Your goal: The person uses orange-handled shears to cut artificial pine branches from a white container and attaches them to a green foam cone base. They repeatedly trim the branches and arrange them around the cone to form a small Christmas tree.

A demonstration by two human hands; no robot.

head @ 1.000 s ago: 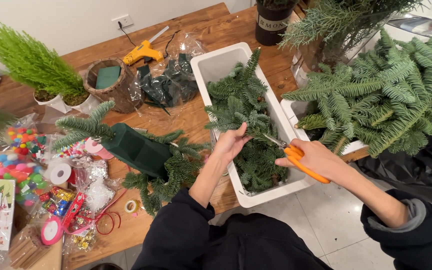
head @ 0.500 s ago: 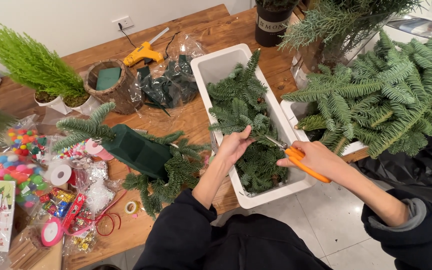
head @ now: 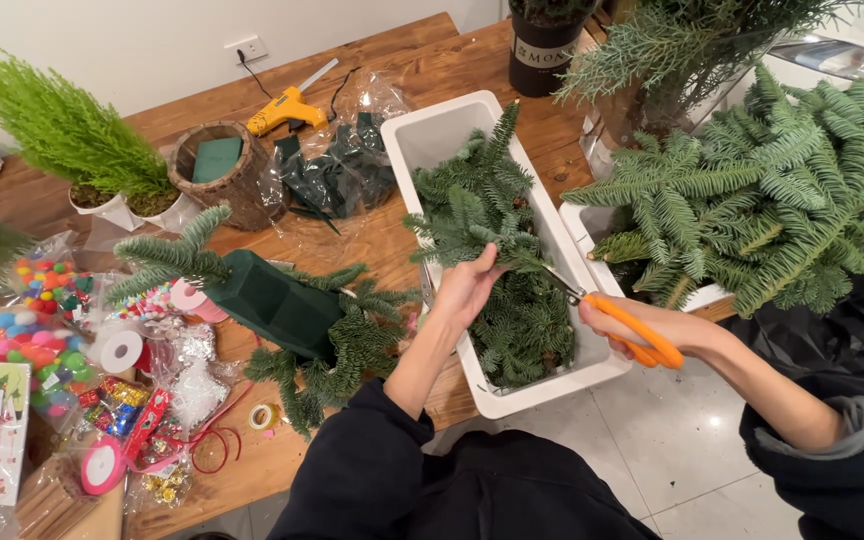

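Trimming fir over the white tub [head: 422, 130]

Left hand [head: 467, 290] closed in a grip on a fir sprig [head: 472, 225] above the tub; right hand [head: 642, 325] clenched through orange scissors [head: 617, 320], blades just beside the sprig's stem.

Not much moved: the left hand [head: 467, 290] slid up a bit onto the fir sprig [head: 472, 225], and the orange scissors [head: 617, 320] edged closer under its stem.
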